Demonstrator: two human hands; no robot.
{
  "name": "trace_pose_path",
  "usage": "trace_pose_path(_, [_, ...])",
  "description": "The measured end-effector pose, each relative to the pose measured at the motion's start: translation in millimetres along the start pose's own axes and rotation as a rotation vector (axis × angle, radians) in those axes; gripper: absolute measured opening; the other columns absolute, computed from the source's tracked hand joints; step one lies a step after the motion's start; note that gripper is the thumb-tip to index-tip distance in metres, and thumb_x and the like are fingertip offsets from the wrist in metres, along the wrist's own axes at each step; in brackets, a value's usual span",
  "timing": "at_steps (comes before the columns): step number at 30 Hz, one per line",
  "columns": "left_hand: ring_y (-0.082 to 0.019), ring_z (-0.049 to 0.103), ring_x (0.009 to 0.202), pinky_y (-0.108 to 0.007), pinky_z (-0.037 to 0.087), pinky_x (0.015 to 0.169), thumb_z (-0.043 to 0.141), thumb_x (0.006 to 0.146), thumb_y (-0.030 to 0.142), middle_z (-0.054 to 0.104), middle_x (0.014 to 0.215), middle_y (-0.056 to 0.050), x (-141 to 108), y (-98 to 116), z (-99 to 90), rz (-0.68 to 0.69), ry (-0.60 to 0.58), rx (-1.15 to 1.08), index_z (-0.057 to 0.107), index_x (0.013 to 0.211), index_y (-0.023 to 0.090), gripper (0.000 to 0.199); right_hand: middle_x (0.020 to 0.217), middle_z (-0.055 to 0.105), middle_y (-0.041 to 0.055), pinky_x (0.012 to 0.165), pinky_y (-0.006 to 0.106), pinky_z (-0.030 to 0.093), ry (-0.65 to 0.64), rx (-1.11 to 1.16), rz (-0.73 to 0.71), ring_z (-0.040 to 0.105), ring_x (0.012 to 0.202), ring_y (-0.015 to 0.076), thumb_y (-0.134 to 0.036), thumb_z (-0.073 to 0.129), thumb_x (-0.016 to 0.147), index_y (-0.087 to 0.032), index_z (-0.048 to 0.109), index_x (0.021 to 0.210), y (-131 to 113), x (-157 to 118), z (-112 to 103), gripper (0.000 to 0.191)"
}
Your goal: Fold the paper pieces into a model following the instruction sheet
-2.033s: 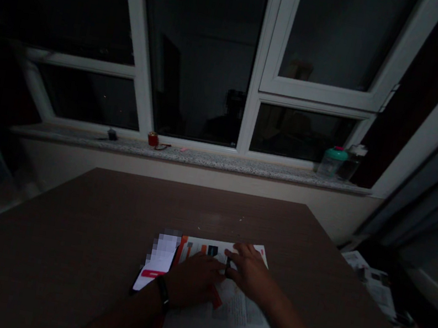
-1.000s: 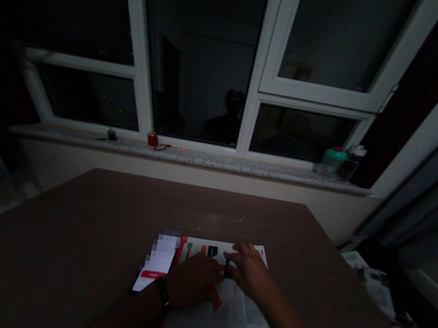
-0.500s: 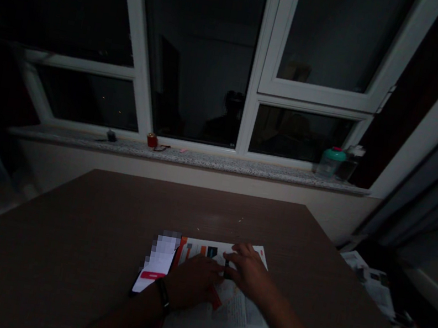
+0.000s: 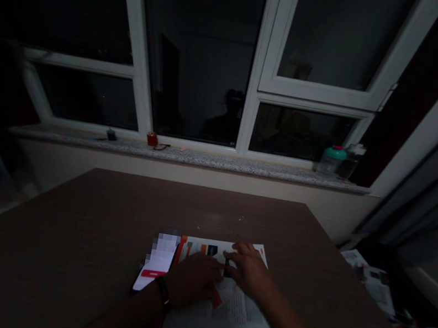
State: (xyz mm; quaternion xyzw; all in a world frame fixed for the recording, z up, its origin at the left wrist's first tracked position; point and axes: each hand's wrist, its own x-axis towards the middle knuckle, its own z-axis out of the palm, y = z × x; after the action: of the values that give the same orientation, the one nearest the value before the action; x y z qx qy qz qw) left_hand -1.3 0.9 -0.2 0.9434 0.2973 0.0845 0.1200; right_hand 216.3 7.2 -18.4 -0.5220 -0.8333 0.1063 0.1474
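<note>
A printed sheet or booklet (image 4: 225, 327) with an orange-red left edge lies on the table under both hands. My left hand (image 4: 195, 279), with a dark band at the wrist, rests over its middle, fingers closed and pointing right. Curled over the upper right part is my right hand (image 4: 247, 267), thumb and fingers bent towards each other. The fingertips of both hands nearly meet at a small dark patch (image 4: 226, 267); what they hold there is too dark to tell. A red strip (image 4: 216, 298) shows below my left fingers. Left of the sheet lies a lit phone (image 4: 158, 260).
The brown table (image 4: 133, 200) reaches towards a stone windowsill (image 4: 211, 160). On the sill stand a red jar (image 4: 151, 139), a small dark bottle (image 4: 111, 135) and a teal-lidded bottle (image 4: 332, 160) beside another clear one. Papers (image 4: 371, 282) lie beyond the table's right edge.
The view has shifted very slightly. Both hands, the sheet and the phone keep essentially the same places.
</note>
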Motion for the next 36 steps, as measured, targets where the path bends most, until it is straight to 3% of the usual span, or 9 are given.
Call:
trace_pose_path(16, [-0.027,0.054,0.121,-0.043,0.038,0.101,0.075,0.082,0.023,0.059,0.133,-0.003,-1,2,-1.1,-0.027,-0.027,-0.012,0.063,0.106,0.023,0.027,0.129,0.055,0.0091,0.1,0.041,0.036,-0.021,0.052,-0.073,0.047,0.121,0.0277,-0.035,0.064,0.087,-0.031,0.059,0.13,9,0,-2,0.043])
trace_pose_path(23, [-0.028,0.055,0.12,-0.042,0.041,0.099,0.076,0.081,0.025,0.059,0.132,-0.004,-1,0,-1.0,-0.029,-0.029,-0.02,0.063,0.106,0.022,0.028,0.139,0.048,0.0095,0.106,0.044,0.033,-0.113,0.094,-0.132,0.042,0.127,0.0294,-0.034,0.072,0.079,-0.032,0.048,0.14,21,-2,-6,0.066])
trace_pose_path(36, [-0.027,0.051,0.124,-0.042,0.038,0.104,0.076,0.081,0.025,0.056,0.136,-0.006,-2,-2,2.9,-0.023,-0.036,-0.051,0.062,0.109,0.022,0.031,0.147,0.042,0.0102,0.112,0.042,0.028,-0.184,0.189,-0.095,0.036,0.135,0.0303,-0.039,0.079,0.068,-0.028,0.046,0.142,22,-4,-13,0.082])
